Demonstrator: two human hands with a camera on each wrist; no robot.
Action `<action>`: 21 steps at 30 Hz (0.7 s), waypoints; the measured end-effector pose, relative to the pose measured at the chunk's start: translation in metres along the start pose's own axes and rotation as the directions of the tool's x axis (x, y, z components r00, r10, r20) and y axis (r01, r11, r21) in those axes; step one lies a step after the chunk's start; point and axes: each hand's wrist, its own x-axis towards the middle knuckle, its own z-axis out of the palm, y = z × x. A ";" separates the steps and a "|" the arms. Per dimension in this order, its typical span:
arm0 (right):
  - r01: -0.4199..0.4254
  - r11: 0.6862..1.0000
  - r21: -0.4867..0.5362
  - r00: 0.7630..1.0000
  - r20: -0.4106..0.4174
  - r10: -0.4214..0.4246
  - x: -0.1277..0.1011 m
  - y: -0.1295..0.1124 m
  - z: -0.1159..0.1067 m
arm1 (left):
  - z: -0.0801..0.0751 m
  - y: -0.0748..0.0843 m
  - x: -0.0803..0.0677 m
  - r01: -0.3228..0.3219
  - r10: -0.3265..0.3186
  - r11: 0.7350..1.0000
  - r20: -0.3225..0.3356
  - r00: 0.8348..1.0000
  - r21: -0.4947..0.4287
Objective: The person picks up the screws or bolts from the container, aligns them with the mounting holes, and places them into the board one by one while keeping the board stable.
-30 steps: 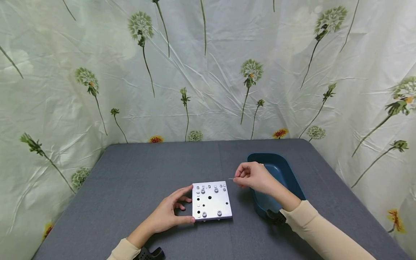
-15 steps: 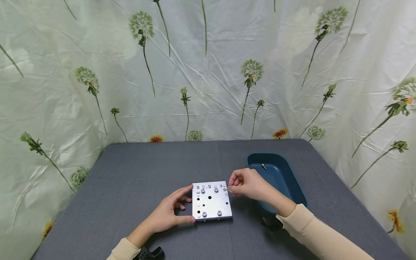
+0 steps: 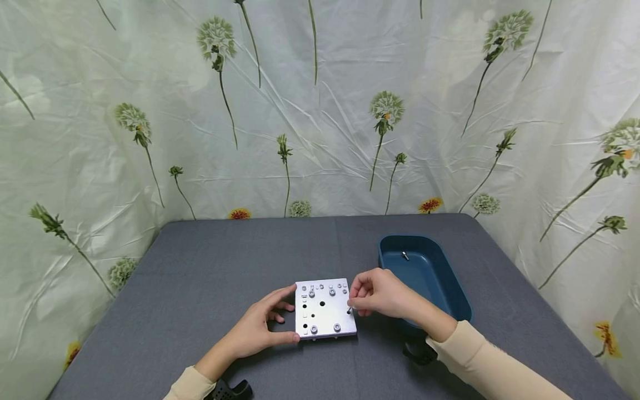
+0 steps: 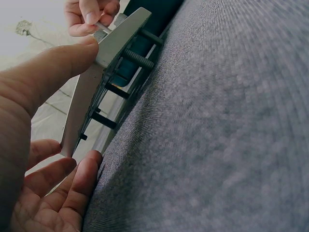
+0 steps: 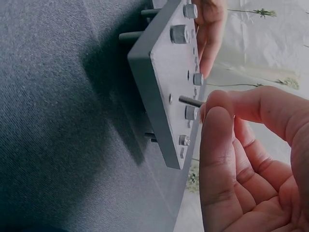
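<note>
A square silver metal plate (image 3: 327,318) with holes and several socket-head screws on top stands on threaded shanks that stick out below. My left hand (image 3: 257,329) holds its left side, thumb at the near corner and fingers toward the far one. Between thumb and index finger, my right hand (image 3: 384,294) pinches a slim metal pin (image 5: 189,101); its other end is covered by the fingertips. In the right wrist view, the pin's free tip points at a small hole (image 5: 170,98) near the plate's right edge, a little apart from it.
A dark blue bin (image 3: 430,278) sits right of the plate, partly behind the right forearm. One small screw (image 3: 405,255) lies inside it. Grey cloth (image 3: 240,255) covers the table, and a flowered curtain (image 3: 320,111) hangs behind.
My right hand has moved from beside the bin toward me and slightly left, bringing the pin over the plate's right edge. The screw in the bin has come into view. My left hand stays put.
</note>
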 end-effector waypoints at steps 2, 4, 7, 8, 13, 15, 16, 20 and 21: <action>-0.007 1.000 -0.005 1.000 0.007 0.007 0.000 0.001 0.001 | 0.000 0.000 0.000 -0.001 0.001 1.000 0.000 1.000 -0.004; -0.009 1.000 -0.009 1.000 0.010 0.009 0.000 0.001 0.002 | 0.000 0.000 0.000 0.000 0.000 1.000 -0.001 1.000 -0.006; -0.007 1.000 -0.006 1.000 0.010 0.007 0.000 0.002 0.003 | 0.000 0.000 0.000 0.001 -0.001 1.000 -0.003 1.000 -0.006; -0.003 1.000 -0.004 1.000 0.009 0.003 0.000 0.002 0.004 | 0.000 0.000 0.000 0.002 -0.002 1.000 -0.003 1.000 -0.007; 0.007 1.000 0.011 1.000 0.009 -0.007 0.001 0.002 0.005 | 0.000 0.000 0.000 0.000 0.000 1.000 -0.003 1.000 -0.012; 0.007 1.000 0.014 1.000 0.010 -0.007 0.002 0.002 0.006 | 0.000 0.000 0.000 -0.001 0.001 1.000 -0.004 1.000 -0.013; 0.007 1.000 0.015 1.000 0.012 -0.007 0.002 0.002 0.006 | 0.000 0.000 0.000 -0.001 0.001 1.000 -0.004 1.000 -0.012; 0.012 1.000 0.022 1.000 0.020 -0.012 0.003 0.004 0.008 | 0.000 -0.001 0.000 -0.004 0.004 1.000 -0.006 1.000 -0.009; 0.012 1.000 0.023 1.000 0.023 -0.012 0.003 0.005 0.009 | 0.000 -0.001 0.000 -0.005 0.005 1.000 -0.005 1.000 -0.009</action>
